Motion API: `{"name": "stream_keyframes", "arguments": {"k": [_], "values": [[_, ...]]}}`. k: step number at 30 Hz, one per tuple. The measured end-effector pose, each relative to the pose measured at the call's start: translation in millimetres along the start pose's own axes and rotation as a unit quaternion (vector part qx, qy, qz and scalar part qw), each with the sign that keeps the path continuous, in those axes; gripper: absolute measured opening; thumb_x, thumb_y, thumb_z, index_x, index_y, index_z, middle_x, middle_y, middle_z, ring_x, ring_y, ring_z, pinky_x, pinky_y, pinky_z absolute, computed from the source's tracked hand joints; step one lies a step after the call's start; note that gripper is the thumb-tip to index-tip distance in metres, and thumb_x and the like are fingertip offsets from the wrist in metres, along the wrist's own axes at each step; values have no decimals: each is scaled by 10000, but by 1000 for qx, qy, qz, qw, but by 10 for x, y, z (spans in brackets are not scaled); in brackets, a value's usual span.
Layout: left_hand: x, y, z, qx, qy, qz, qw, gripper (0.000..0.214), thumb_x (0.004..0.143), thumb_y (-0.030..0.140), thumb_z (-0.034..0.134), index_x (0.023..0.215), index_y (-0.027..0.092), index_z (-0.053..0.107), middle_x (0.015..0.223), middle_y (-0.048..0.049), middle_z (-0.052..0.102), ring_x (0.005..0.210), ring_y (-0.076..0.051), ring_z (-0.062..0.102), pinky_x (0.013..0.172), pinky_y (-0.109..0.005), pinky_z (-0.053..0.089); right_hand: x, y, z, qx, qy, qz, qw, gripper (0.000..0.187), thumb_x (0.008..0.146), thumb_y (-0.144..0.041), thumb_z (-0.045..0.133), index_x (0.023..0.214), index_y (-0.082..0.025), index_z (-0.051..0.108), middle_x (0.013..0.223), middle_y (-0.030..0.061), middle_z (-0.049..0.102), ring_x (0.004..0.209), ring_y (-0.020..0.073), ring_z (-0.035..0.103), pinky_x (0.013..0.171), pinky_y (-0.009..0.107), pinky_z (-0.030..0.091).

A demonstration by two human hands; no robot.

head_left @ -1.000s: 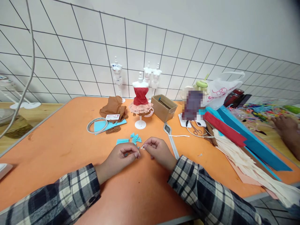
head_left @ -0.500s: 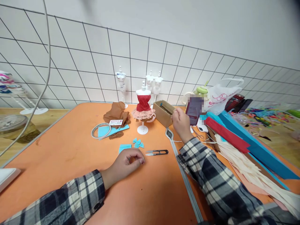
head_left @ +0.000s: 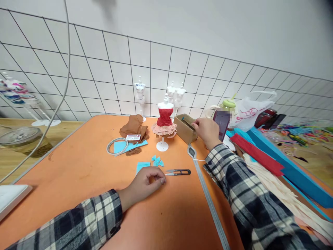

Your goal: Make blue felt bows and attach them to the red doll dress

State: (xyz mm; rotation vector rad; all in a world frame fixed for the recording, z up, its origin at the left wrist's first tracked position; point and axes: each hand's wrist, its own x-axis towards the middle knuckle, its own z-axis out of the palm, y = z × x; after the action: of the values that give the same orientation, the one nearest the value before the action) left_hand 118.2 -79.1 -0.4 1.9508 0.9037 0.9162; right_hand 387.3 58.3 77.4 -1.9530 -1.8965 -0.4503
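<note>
My left hand [head_left: 148, 181] rests on the orange table [head_left: 85, 173] with its fingers curled in; what they enclose is hidden. Small black thread snips [head_left: 179, 172] lie just right of it, with a blue bow [head_left: 157, 161] and a blue fabric piece [head_left: 142, 166] just behind. My right hand [head_left: 207, 131] reaches out to the open cardboard box [head_left: 185, 129], fingers bent at its rim; whether it holds anything is hidden. A small mannequin in a red top and pink ruffled skirt [head_left: 164, 122] stands left of the box.
Brown fabric [head_left: 134, 127], a tape roll [head_left: 116, 146] and bare white mannequins [head_left: 140, 92] stand at the back. A phone [head_left: 222, 123], plastic bag [head_left: 248, 107] and red, blue and cream sheets [head_left: 262, 156] crowd the right. A wire grid lines the wall. A jar [head_left: 20, 139] sits far left.
A second ago both hands pinched something small together. The right hand then let go and reached to the cardboard box; the snips now lie on the table. The view shifted left.
</note>
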Motion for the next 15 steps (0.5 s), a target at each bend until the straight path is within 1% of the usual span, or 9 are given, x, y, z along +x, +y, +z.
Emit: {"name": "stream_keyframes", "arguments": {"k": [3, 5, 7, 8, 10, 11, 13, 15], "values": [[3, -2, 0, 3, 2, 5, 1000, 186, 799, 221, 534, 680, 146, 656, 676, -47, 667, 623, -142, 586, 609, -238, 459, 34, -27, -24, -20, -21, 8, 1000, 270, 889, -391, 530, 915, -205, 723, 897, 93, 718, 838, 224, 641, 658, 283, 401], [2, 7, -2, 5, 2, 5, 1000, 186, 799, 220, 533, 677, 148, 654, 672, -45, 664, 621, -142, 584, 607, -238, 457, 51, -24, -17, -12, -24, -13, 1000, 241, 869, -361, 555, 1001, -233, 711, 927, 72, 723, 844, 227, 649, 649, 282, 402], [0, 19, -3, 6, 1, 4, 1000, 185, 799, 224, 535, 678, 149, 653, 670, -44, 664, 620, -143, 584, 608, -239, 457, 60, -3, 1, 2, -21, -33, 999, 265, 866, -314, 554, 1086, -269, 694, 984, 56, 727, 882, 227, 651, 660, 282, 407], [-2, 25, -3, 5, 0, 3, 1000, 186, 801, 228, 536, 679, 150, 654, 671, -44, 666, 620, -144, 586, 608, -240, 457, 63, 12, 9, 8, -18, -34, 999, 269, 874, -298, 539, 1090, -275, 698, 1000, 56, 728, 897, 228, 651, 669, 286, 410], [-5, 32, -5, 4, 1, 2, 1000, 195, 808, 243, 539, 682, 150, 655, 677, -47, 672, 626, -147, 592, 614, -243, 461, 61, 37, 11, 21, -10, -20, 1000, 254, 888, -302, 514, 1015, -258, 730, 985, 66, 732, 898, 235, 650, 677, 295, 414], [-6, 34, -6, 4, 4, 0, 1000, 201, 814, 252, 539, 687, 151, 657, 682, -49, 676, 631, -150, 597, 619, -246, 464, 49, 42, 3, 36, 2, -9, 999, 249, 886, -316, 519, 982, -244, 737, 961, 70, 733, 888, 239, 649, 676, 299, 415], [-8, 32, -8, 9, 14, -5, 1000, 216, 833, 269, 532, 706, 153, 664, 699, -51, 687, 646, -155, 609, 630, -250, 468, -24, 16, -31, 95, 50, 7, 994, 257, 874, -325, 539, 1020, -222, 723, 924, 70, 730, 865, 236, 643, 678, 300, 419], [-10, 24, -10, 21, 30, -11, 999, 224, 854, 279, 524, 738, 157, 672, 718, -51, 695, 665, -160, 617, 639, -253, 469, -200, -73, -66, 194, 112, 8, 975, 298, 883, -319, 529, 1101, -193, 690, 902, 68, 722, 834, 217, 632, 685, 296, 427]]}}
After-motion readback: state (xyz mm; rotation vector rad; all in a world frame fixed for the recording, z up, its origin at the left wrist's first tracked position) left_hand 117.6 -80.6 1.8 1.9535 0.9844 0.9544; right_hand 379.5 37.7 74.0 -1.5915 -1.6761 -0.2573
